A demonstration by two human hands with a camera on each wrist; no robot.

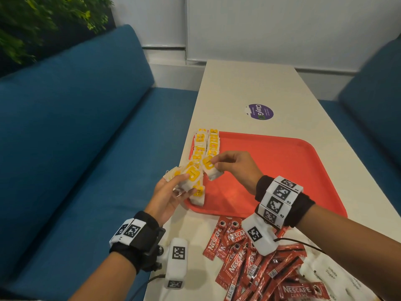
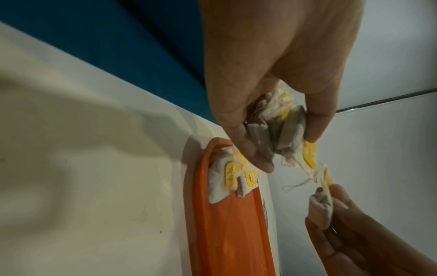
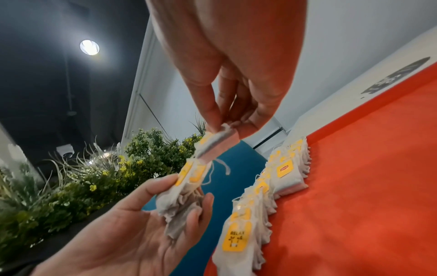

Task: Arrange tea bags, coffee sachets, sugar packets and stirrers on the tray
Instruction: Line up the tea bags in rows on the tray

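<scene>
My left hand (image 1: 186,185) grips a bunch of yellow-tagged tea bags (image 1: 191,177) over the near left corner of the red tray (image 1: 282,161). My right hand (image 1: 216,165) pinches one tea bag (image 1: 211,170) just right of the bunch, its string still trailing to it. In the right wrist view the pinched tea bag (image 3: 217,144) hangs above the held bunch (image 3: 182,201). Two rows of tea bags (image 1: 206,144) lie along the tray's left edge. Red coffee sachets (image 1: 243,257) are heaped on the table in front of the tray, with white sugar packets (image 1: 329,276) to their right.
The white table (image 1: 249,83) runs away from me between two blue sofas (image 1: 76,127). A purple round sticker (image 1: 260,111) lies beyond the tray. Most of the tray's floor is bare. Green plants (image 1: 32,22) stand behind the left sofa.
</scene>
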